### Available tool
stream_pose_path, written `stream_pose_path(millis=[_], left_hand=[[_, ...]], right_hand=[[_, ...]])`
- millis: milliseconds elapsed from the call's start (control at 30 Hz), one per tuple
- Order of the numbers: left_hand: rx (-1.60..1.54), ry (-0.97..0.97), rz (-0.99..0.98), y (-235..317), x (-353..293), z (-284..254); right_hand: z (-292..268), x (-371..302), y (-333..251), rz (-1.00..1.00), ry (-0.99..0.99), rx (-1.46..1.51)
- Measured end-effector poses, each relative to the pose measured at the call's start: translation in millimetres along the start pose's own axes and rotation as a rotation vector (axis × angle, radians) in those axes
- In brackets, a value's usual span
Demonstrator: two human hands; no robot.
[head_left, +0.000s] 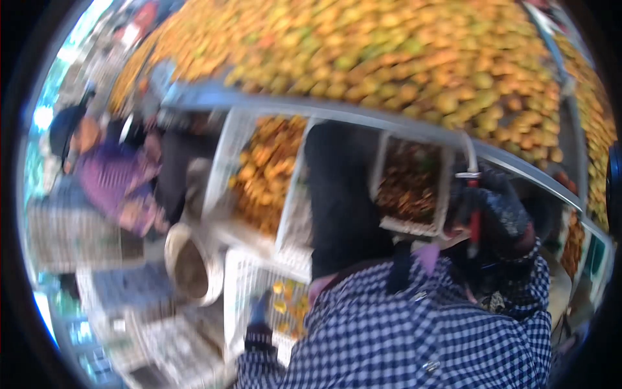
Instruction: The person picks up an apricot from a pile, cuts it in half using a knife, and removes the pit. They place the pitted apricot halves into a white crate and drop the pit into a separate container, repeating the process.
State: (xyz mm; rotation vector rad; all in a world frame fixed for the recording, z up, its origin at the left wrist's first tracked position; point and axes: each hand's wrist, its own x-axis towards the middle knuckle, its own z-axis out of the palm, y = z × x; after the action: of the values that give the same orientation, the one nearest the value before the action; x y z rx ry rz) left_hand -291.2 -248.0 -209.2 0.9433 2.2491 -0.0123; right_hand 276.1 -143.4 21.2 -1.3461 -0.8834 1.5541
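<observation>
My right hand (pixel 499 207), in a dark patterned glove, is closed round the red handle of a hooked knife (pixel 472 165). The pale curved blade points up toward the metal rim of the fruit table. My left hand (pixel 258 312), in a blue glove, reaches down at the white slatted crate (pixel 234 285) at my left side. A few yellow-orange fruits (pixel 282 305) lie in that crate, just right of the hand. Motion blur smears the left fingers, so I cannot see whether they touch a fruit.
A large metal-edged table (pixel 259 100) heaped with orange fruit spans the far side. Below it stand a crate of orange fruit (pixel 262 175) and a crate of brown peelings (pixel 408 188). At left are a pale bucket (pixel 172 249), stacked crates (pixel 78 227) and a seated person (pixel 120 175).
</observation>
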Motion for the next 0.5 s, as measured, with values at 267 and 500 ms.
stream_pose_path(millis=[267,500], left_hand=[[-0.602,-0.001,0.741,281.6,-57.1,-74.5],[-0.395,-0.389,1.376,531.8,-170.6,-22.5]], right_hand=[[-32.9,4.6,12.9,-0.145,0.295,0.234],[-71.4,17.0,-36.6,-0.335,0.594,0.632]])
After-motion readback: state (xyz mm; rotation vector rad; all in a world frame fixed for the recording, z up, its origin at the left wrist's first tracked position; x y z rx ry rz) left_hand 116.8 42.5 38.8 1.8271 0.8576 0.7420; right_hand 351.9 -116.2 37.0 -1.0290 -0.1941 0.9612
